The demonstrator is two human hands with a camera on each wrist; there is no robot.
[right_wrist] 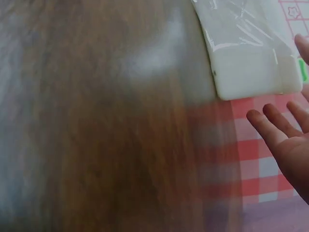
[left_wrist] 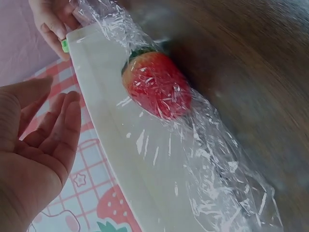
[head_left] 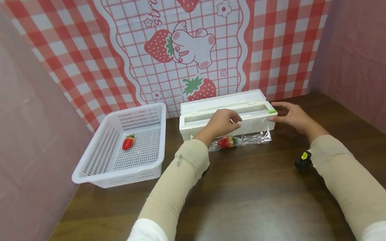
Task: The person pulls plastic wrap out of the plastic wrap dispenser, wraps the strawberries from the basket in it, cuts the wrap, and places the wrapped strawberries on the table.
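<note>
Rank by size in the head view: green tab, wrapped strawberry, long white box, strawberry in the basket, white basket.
White basket
Long white box
Strawberry in the basket and wrapped strawberry: too alike to rank
Green tab

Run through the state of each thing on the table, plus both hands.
Box: upright, lid open
Clear film: crumpled, draped down the box front
Strawberry by the box: covered by film
Basket: upright, open-topped
Basket strawberry: lying down, unwrapped
Left hand: empty, fingers loosely curved
Right hand: fingers spread, at the box's right end
</note>
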